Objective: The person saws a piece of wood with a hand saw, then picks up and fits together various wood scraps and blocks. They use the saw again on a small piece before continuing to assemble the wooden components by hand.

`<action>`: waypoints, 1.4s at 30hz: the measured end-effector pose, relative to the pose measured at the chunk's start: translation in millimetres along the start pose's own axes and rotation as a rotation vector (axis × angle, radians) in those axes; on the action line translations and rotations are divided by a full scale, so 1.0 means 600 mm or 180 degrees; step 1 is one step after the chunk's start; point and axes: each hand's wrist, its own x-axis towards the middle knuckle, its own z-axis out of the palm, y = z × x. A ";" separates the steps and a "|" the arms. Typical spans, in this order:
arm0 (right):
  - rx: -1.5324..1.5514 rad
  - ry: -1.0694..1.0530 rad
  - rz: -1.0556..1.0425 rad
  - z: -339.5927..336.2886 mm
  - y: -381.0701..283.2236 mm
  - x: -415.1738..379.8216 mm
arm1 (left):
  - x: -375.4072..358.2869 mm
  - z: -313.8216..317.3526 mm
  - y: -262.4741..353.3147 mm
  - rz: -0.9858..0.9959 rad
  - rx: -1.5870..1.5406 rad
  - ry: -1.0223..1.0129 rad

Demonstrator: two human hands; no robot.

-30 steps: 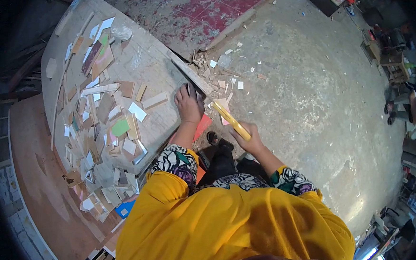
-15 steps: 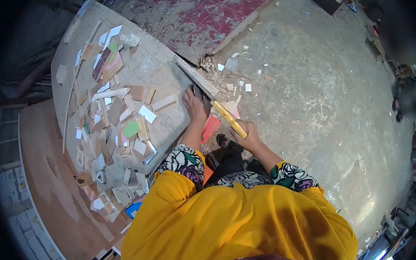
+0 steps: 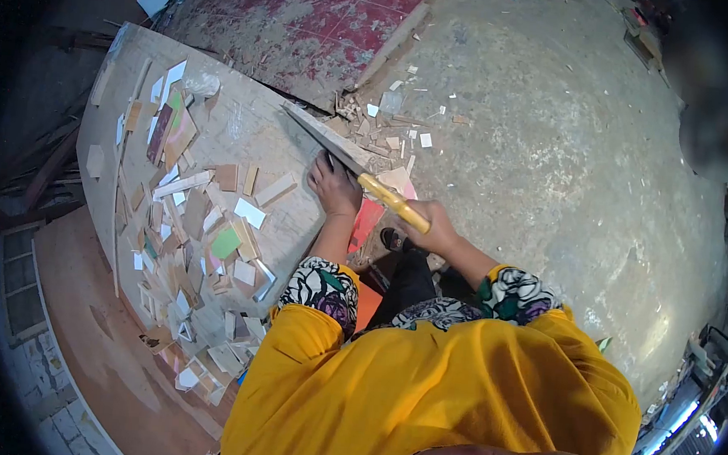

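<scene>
A handsaw with a yellow handle (image 3: pixel 395 203) is in my right hand (image 3: pixel 436 227), whose fingers wrap round the grip's near end. Its broad blade (image 3: pixel 326 138) slants up and left across the edge of the worktable (image 3: pixel 258 125). Close beside the blade, my left hand (image 3: pixel 335 187) presses down at the table's edge with bent fingers. Whatever lies under those fingers is hidden by the hand and the saw. Left of it, a light wood block (image 3: pixel 276 190) and a white rectangular piece (image 3: pixel 249 213) lie on the tabletop.
Many offcuts, among them a green piece (image 3: pixel 225 242), cover the table's left part. Scraps (image 3: pixel 394 143) litter the concrete floor (image 3: pixel 536 146) beyond the blade. A red piece (image 3: pixel 366 224) is below the table edge. Dusty red tiles (image 3: pixel 310 24) lie behind.
The saw and my right hand have shifted forward, away from my body, across the table edge. My left hand stays beside the blade. The whole view has tilted slightly.
</scene>
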 end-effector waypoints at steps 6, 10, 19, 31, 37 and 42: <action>0.0603 0.0097 0.0212 -0.051 0.009 -0.115 | 0.008 -0.001 0.007 -0.0029 0.0120 0.0075; 0.0262 0.0256 0.0388 -0.025 0.026 -0.040 | 0.004 -0.007 0.011 -0.0036 0.0089 0.0059; 0.2243 0.0805 0.1402 -0.146 0.001 -0.058 | 0.005 -0.006 -0.009 0.0056 -0.0623 0.0187; 0.1450 0.0682 0.1129 -0.177 -0.036 -0.189 | -0.015 -0.116 -0.012 -0.1328 -0.5698 -0.0886; 0.1239 0.0382 0.0922 -0.181 -0.053 -0.185 | -0.039 -0.187 0.017 -0.1471 -0.7347 -0.1078; 0.1169 0.0327 0.0779 -0.187 -0.059 -0.203 | -0.069 -0.229 0.022 -0.1207 -0.7754 -0.1402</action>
